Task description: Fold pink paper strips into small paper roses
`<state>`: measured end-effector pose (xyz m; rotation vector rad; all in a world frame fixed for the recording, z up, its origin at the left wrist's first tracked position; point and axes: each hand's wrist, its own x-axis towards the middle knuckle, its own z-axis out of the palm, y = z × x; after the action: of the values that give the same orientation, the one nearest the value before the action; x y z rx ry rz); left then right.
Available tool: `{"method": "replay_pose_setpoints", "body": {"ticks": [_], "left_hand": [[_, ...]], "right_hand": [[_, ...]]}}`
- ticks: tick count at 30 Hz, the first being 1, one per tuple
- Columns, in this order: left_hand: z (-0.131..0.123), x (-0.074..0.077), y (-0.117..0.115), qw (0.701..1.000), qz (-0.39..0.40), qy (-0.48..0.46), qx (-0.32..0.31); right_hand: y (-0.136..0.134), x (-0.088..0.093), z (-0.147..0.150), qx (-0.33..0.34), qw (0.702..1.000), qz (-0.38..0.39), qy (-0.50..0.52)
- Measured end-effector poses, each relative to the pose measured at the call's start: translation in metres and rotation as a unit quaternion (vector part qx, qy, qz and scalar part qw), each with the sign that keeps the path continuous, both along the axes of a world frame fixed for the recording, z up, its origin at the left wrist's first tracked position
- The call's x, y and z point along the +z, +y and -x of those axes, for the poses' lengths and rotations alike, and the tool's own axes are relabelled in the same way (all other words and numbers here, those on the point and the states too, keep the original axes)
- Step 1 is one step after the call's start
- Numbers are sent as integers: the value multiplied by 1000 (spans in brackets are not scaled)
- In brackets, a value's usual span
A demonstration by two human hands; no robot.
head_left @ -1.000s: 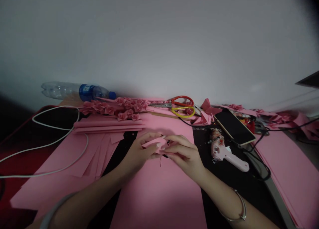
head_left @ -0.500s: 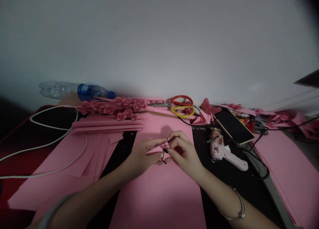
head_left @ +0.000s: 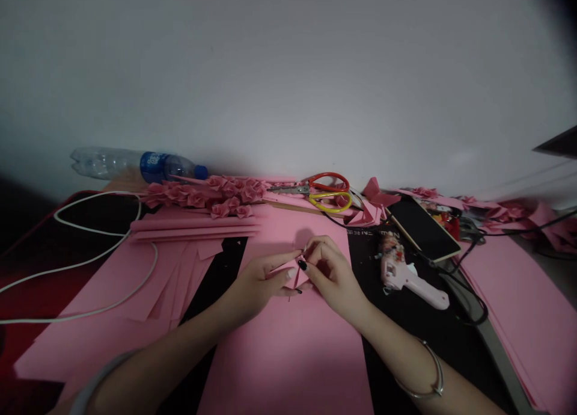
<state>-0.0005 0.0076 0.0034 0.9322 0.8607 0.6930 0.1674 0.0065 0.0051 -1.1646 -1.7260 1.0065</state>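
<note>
Between my hands is a small folded piece of pink paper (head_left: 303, 275), partly hidden by the fingers. My left hand (head_left: 261, 279) closes on its left side, thumb on top and fingers beneath. My right hand (head_left: 333, 276) pinches the paper's upper right part between a dark-nailed thumb and bent fingers. Both hands hover over a long pink sheet (head_left: 293, 355) that runs down the middle of the black table top (head_left: 433, 343).
Scissors (head_left: 329, 192) and paper roses (head_left: 229, 192) lie at the back, near a plastic bottle (head_left: 153, 165). A hot glue gun (head_left: 412, 282) and a phone (head_left: 424, 228) are on the right. Pink sheets (head_left: 108, 282) and a white cable (head_left: 90, 258) spread left; more sheets (head_left: 527, 301) lie right.
My right thumb has shifted slightly up and right, and the left thumb has moved a little. More of the folded paper shows between them. The surrounding things stay put.
</note>
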Motion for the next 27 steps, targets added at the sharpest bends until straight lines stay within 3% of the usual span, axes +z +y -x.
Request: {"method": "replay_pose_setpoints", "body": {"ticks": [13, 27], "left_hand": [[-3, 4, -1, 998, -26, 43, 22], [-2, 2, -2, 999, 1, 33, 29]], "right_hand": [[2, -4, -2, 10, 999, -20, -48], [2, -4, -2, -3, 999, -13, -40]]}}
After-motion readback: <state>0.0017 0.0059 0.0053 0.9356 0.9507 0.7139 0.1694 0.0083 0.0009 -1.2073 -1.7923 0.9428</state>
